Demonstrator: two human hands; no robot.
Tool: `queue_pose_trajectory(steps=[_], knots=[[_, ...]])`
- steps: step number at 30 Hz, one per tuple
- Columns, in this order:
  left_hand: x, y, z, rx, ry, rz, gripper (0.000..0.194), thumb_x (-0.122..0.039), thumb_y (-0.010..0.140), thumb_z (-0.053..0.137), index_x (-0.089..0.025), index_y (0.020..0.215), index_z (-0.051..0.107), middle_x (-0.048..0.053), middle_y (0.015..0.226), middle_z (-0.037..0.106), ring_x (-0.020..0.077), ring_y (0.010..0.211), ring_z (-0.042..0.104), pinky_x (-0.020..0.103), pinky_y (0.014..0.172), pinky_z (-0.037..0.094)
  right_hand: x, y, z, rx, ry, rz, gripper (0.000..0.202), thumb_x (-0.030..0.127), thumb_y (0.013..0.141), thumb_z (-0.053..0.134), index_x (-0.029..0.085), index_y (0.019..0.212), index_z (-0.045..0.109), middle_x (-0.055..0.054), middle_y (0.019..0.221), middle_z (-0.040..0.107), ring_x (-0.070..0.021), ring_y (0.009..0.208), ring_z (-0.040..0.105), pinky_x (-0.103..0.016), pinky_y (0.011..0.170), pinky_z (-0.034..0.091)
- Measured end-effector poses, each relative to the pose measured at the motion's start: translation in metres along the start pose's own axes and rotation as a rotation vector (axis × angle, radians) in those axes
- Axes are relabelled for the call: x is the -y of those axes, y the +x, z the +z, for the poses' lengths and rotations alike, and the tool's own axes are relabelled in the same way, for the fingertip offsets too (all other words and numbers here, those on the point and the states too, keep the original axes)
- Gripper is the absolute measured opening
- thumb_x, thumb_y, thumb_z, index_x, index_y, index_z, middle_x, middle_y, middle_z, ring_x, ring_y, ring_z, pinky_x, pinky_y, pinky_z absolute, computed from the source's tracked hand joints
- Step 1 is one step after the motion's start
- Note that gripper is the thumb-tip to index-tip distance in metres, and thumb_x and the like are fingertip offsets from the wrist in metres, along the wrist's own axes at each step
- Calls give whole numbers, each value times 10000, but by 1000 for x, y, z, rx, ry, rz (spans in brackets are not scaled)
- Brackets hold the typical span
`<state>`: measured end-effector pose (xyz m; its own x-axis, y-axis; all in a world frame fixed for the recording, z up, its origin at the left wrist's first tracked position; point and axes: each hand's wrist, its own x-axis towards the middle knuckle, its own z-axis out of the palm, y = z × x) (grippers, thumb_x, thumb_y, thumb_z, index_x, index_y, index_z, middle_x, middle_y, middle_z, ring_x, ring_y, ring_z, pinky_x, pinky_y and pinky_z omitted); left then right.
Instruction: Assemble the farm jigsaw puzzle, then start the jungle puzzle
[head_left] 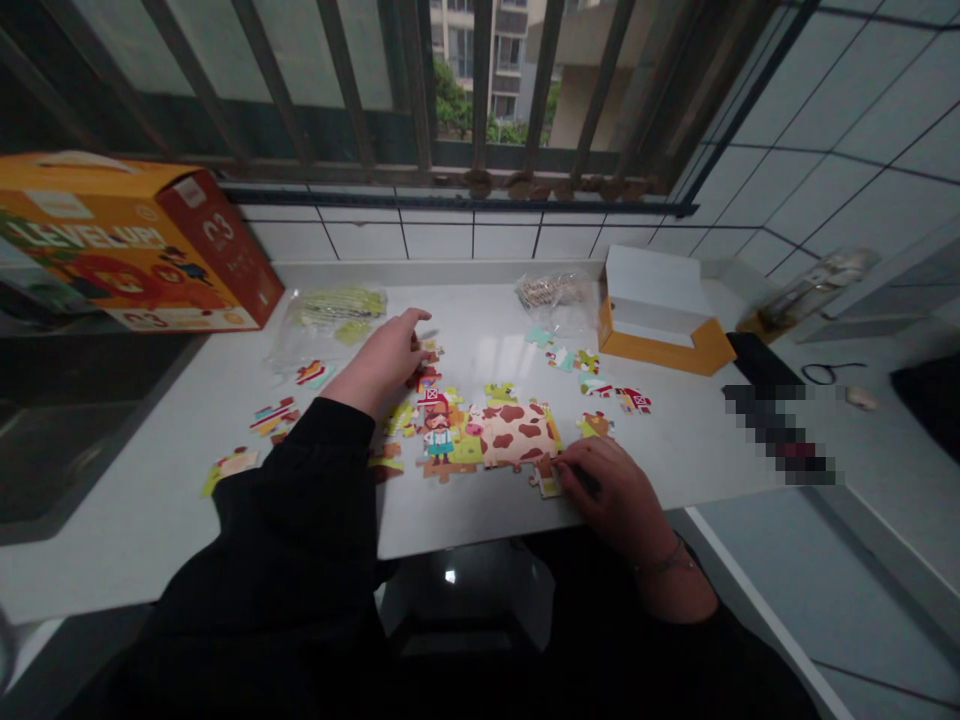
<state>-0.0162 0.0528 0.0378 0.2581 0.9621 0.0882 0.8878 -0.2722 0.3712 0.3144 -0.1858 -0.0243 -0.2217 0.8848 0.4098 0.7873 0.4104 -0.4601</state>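
Note:
A partly joined jigsaw puzzle lies on the white counter, with a brown-spotted cow [517,433] and a farmer figure [438,440]. My left hand [384,358] is over its upper left side, one finger stretched out and the others bent down beside a puzzle piece [431,350]. Whether those bent fingers touch it is hidden. At the lower right corner, my right hand [611,487] has its fingertips pinched at the edge of a brown puzzle piece [548,480]. Just above that hand is a loose orange-brown piece [595,425].
Loose pieces lie left [274,416] and right [634,399]. Behind are a bag of green pieces [337,304], another clear bag [555,292] and an open orange-and-white box [660,330]. A large orange box [135,250] stands far left, near a sink [67,420]. A barred window [480,100] is behind.

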Motion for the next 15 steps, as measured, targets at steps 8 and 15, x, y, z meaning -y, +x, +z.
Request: queue_pose_trajectory(steps=[8, 15], knots=[[-30, -66, -11, 50, -636, -5, 332, -276, 883, 792, -227, 1207, 736, 3, 923, 713, 158, 728, 667, 306, 712, 521, 1, 0, -2, 0, -3, 14, 192, 304, 1101, 599, 238, 989, 741, -68, 958, 756, -253, 917, 675, -434, 842, 535], [-82, -139, 32, 358, -789, 125, 155, -251, 927, 717, -236, 1056, 802, 4, 820, 742, 171, 722, 669, 298, 697, 516, 2, 1, -2, -6, -10, 21, 165, 277, 1086, 611, 246, 972, 726, -62, 951, 759, -256, 919, 683, -435, 848, 532]])
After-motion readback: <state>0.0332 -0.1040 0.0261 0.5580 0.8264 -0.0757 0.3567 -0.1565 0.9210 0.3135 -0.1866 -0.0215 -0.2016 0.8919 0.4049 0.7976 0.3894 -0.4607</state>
